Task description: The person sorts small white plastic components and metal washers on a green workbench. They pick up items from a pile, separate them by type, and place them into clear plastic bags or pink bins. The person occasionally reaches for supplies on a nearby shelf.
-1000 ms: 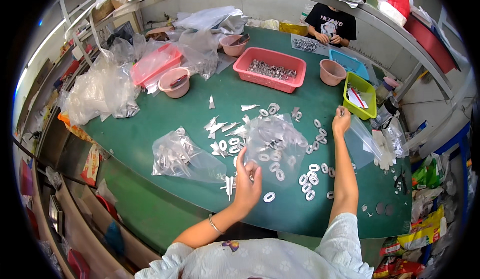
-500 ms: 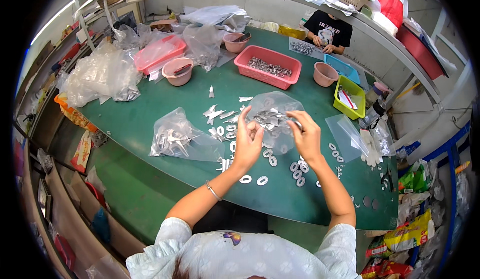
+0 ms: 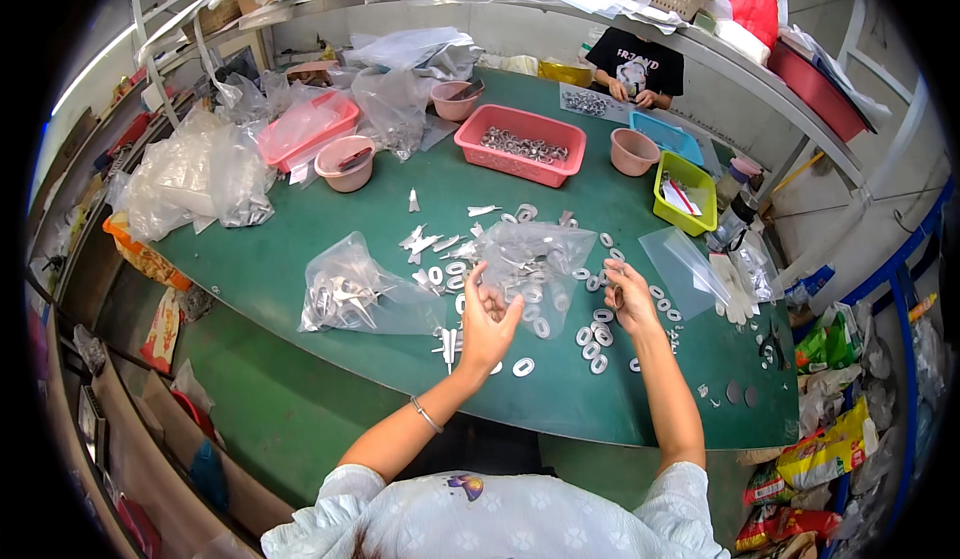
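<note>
A clear plastic bag (image 3: 560, 249) with grey metal parts in it lies on the green table, between my two hands. My left hand (image 3: 486, 327) is at the bag's left edge, thumb and fingers spread; whether it touches the plastic is hard to tell. Just off the bag's right side, my right hand (image 3: 630, 301) has loosely curled fingers with a small dark band at them, perhaps a ring. Flat oval metal rings (image 3: 601, 334) lie around both hands. Pointed metal pieces (image 3: 420, 242) are scattered beyond my left hand. A second clear bag (image 3: 345, 289) of pointed metal pieces rests farther left.
Across the green table (image 3: 300, 224) stand a pink basket (image 3: 520, 164) of metal rings, pink bowls (image 3: 345, 166), a lime basket (image 3: 685, 221) and a blue tray (image 3: 665, 139). Clear sheets (image 3: 680, 264) and a glove (image 3: 735, 294) lie right. Another person (image 3: 640, 69) sits at the far side.
The bag, held up between both hands before, now lies on the table. My right hand has let go and moved down and to the right; my left hand has lowered and opened.
</note>
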### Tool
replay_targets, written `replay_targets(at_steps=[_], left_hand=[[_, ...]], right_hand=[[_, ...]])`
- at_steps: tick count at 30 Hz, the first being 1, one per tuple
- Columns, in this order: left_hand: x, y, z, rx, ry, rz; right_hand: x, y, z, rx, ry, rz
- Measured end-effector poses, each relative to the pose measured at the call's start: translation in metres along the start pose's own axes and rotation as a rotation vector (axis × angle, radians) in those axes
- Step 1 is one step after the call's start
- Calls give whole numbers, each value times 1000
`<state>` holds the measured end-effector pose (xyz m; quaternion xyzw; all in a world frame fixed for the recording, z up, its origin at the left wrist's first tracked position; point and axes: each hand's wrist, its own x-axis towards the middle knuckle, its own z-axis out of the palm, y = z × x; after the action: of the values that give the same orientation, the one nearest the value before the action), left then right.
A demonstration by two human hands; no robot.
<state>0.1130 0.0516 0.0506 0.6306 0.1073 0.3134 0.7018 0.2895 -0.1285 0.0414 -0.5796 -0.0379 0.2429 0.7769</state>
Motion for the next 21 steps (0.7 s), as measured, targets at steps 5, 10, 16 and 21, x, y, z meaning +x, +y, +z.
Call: replay_targets(at_steps=[5,10,16,21], left_hand=[[-7,-6,-8,83,18,31],[-36,-23,-17,74,-46,96],[-84,-51,-76,302,81,223],[-95,-84,-102,314,187,199]], right_hand=[[45,9,18,-402,35,-164],[123,28,15,-1134,171,-448],[174,28,32,-1403,344,-364],[210,44,26,-1493,404,-324]])
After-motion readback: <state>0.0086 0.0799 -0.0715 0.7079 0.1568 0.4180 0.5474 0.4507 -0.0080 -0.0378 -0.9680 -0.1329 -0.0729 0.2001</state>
